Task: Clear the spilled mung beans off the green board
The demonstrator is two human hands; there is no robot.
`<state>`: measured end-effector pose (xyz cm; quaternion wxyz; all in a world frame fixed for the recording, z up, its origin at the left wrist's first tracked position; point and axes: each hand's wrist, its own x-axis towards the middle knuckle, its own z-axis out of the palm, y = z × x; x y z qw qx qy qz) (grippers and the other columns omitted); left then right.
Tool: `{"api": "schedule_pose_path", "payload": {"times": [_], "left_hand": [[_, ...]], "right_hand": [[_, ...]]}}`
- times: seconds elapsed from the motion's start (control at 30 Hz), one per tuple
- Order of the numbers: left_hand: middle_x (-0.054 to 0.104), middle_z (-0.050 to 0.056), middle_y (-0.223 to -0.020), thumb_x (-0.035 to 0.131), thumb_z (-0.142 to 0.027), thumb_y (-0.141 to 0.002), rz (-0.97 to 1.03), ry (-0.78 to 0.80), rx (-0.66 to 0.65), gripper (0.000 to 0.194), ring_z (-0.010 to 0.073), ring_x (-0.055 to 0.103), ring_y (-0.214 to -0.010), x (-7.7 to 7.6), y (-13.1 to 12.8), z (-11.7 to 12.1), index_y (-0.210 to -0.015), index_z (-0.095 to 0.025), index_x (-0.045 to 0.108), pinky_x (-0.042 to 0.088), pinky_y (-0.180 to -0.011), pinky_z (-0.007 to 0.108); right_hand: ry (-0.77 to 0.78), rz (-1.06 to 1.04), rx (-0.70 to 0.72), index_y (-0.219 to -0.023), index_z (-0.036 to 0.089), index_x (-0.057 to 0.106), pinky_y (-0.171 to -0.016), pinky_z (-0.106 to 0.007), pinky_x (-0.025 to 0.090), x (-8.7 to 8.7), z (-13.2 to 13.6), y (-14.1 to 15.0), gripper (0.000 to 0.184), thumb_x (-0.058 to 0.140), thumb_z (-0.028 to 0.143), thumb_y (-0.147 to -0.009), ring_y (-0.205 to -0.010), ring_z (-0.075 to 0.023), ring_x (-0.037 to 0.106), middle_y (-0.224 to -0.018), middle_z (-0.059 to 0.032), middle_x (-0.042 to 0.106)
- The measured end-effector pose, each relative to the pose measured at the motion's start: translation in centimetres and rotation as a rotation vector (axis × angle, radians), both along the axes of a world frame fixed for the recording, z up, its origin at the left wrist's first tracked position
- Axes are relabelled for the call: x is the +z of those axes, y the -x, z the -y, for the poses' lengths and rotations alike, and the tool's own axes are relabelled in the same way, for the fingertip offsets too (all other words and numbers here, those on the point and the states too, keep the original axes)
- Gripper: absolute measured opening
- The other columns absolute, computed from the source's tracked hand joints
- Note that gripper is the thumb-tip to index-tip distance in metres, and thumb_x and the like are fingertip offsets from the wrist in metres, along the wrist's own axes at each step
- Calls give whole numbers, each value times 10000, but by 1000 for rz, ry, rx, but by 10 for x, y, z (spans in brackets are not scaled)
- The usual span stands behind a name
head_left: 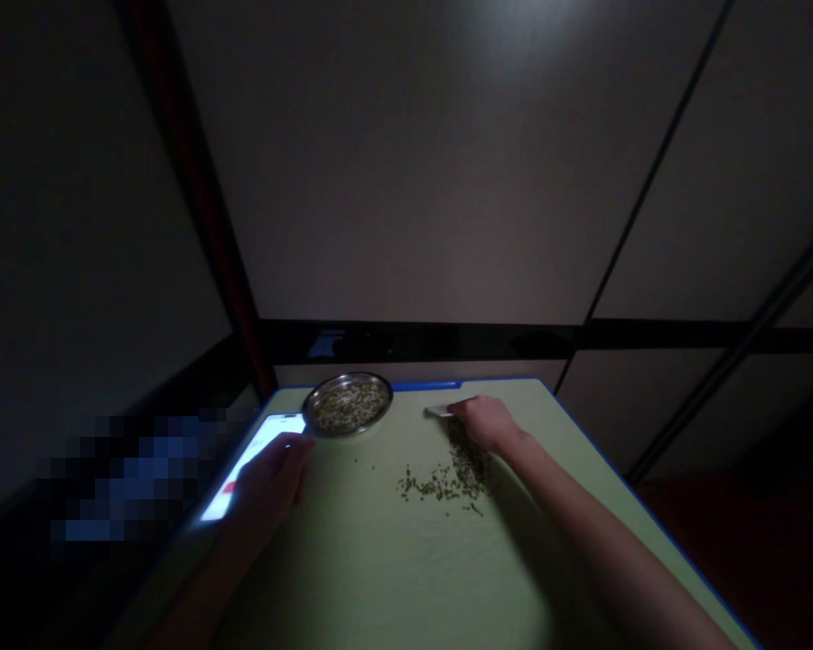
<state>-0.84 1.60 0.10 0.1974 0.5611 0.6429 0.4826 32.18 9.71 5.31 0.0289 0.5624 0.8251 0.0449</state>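
My right hand [489,422] is closed on a small, flat, whitish piece [439,411] at the far side of the table; its exact kind is too dim to make out. Loose small greenish-brown grains [471,465] lie under and in front of this hand, trailing leftward over the table. A round steel plate [306,400] with a raised rim holds a mix of pale and greenish grains [352,406]. My left hand [281,469] is just in front of the plate with its fingers curled in; whatever they may hold is hidden.
The light green tabletop [379,569] has a blue edge. A lit screen [271,433], like a phone or tablet, lies at the left, partly covered by my left hand and forearm. A pale panelled wall [406,181] with a dark band [440,343] rises behind the table.
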Motion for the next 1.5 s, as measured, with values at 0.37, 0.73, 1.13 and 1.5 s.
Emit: {"api": "schedule_pose_path", "payload": {"times": [0.37,0.73,1.13,1.5], "left_hand": [[505,-61,-423,459,-574,-856,-37,39,-10,345,168,503,-444,10,-10,5,-776,-256,566,377,-488,286],[506,-60,-425,456,-567,-854,-7,65,-34,337,165,487,-437,10,-8,4,-817,-249,560,358,-479,284],[519,-54,-456,430,-578,-879,-74,66,-36,371,171,515,-469,8,-6,4,-811,-243,576,387,-517,300],[528,-58,-467,435,-593,-878,-74,74,-42,376,163,511,-473,7,-4,4,-784,-249,554,383,-515,293]], "right_hand": [[59,94,172,-1255,308,665,-769,-289,453,20,74,-20,391,471,193,-936,-950,-252,719,-1047,-106,775],[-4,25,66,-1073,213,631,-671,-282,376,57,80,-48,222,425,244,-995,-865,-244,714,-983,-112,760],[131,27,197,-1063,201,644,-678,-275,383,42,77,-36,210,450,229,-987,-887,-236,719,-992,-113,762],[80,28,135,-1130,200,631,-762,-298,419,36,51,-18,234,451,243,-986,-960,-255,706,-1073,-135,748]]}}
